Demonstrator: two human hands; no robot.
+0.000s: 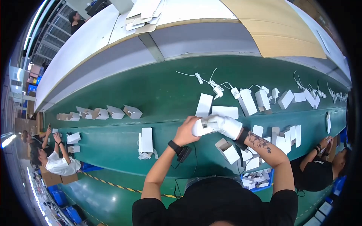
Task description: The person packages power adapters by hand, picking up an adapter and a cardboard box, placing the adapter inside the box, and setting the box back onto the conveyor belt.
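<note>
My bare left hand (185, 132) is wrapped round a small white box (200, 129) in front of my body, above the green belt. My right hand (225, 126), in a white glove, is closed at the box's upper end; what its fingertips hold there is hidden. Just beyond my hands lie two white cartons, one upright in the view (204, 105) and one lying crosswise (225, 112). To the right of my right forearm an open white box (227, 151) rests on the near belt, its flaps apart.
White adapters with cables (218, 91) lie along the far belt. Open boxes (132, 112) line its left part. A white box stack (147, 139) sits to my left, and a blue crate (257, 179) holds small boxes by my right side. Co-workers sit at left (60, 164) and right (315, 171).
</note>
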